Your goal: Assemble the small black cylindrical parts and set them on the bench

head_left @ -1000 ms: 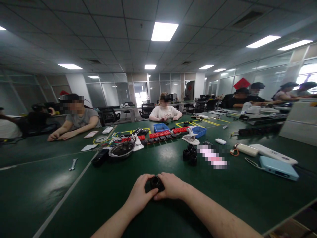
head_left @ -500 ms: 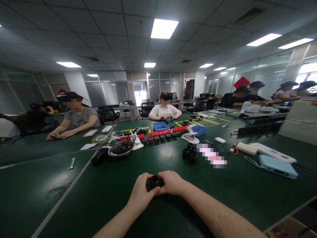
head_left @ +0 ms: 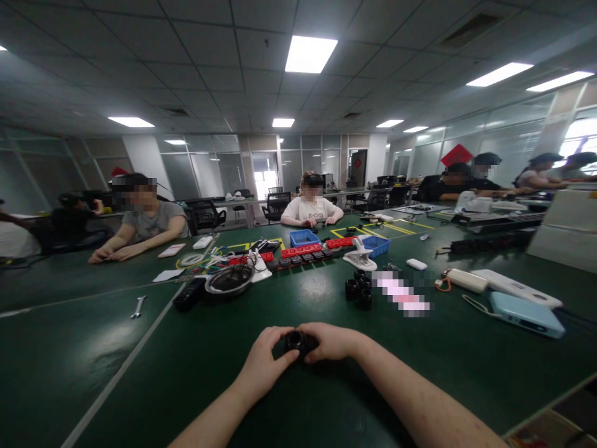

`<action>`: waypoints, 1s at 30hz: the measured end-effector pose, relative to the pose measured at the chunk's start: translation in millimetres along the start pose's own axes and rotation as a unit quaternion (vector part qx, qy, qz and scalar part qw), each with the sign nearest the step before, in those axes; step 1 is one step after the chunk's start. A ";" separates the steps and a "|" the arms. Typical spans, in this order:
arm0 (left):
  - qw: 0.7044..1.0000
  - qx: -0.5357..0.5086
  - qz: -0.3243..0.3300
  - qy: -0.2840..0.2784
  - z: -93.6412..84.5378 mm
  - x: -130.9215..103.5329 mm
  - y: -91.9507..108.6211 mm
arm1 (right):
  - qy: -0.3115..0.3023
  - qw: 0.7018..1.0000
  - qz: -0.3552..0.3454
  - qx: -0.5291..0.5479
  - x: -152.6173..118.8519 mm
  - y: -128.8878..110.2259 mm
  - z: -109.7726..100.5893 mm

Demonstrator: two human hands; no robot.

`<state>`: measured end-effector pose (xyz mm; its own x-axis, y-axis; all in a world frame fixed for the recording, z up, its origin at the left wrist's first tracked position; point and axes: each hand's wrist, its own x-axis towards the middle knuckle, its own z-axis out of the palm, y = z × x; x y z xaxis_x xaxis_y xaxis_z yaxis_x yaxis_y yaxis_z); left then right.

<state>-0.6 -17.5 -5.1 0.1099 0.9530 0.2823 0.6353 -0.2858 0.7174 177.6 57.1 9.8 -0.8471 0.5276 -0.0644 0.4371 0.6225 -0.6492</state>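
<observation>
A small round black part [head_left: 295, 341] with a hole in its top is near the front middle of the green table [head_left: 209, 361]. My left hand [head_left: 267, 359] is closed on its left side, with the thumb along the near side. On its right side, my right hand [head_left: 330, 341] curls its fingers against the part; a dark gap shows between the palm and the part. Several similar black parts [head_left: 359, 289] stand together further back, right of centre, beside a pixelated pink patch.
Behind lie a round metal dish [head_left: 229, 281], a red strip [head_left: 301, 249], blue bins [head_left: 304, 238] and a white clamp [head_left: 360, 255]. A wrench [head_left: 138, 307] lies left, a light blue box [head_left: 527, 313] right. Other people sit around the table.
My right hand has shifted slightly to the right, and its fingers sit a little looser around the black part. My left hand has barely moved.
</observation>
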 end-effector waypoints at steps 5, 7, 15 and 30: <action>1.000 0.008 -0.025 0.006 4.2 -0.8 6.7 | 0.052 0.996 0.058 -0.052 3.9 -2.7 6.9; 0.998 0.022 -0.044 0.033 7.2 -0.9 8.0 | 0.090 0.985 0.091 -0.117 6.3 -8.5 13.2; 0.999 0.011 -0.015 0.031 5.0 0.7 -0.7 | 0.094 0.987 0.023 -0.128 5.6 -9.4 12.3; 0.996 -0.025 -0.057 0.057 9.0 3.2 -1.2 | 0.127 0.975 0.089 -0.160 9.7 -9.9 18.2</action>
<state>5.9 -13.2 -10.9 -0.0493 0.9628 0.2657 0.5990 -0.1844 0.7792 159.6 45.5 1.8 -0.6651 0.7442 0.0622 0.6761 0.6354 -0.3729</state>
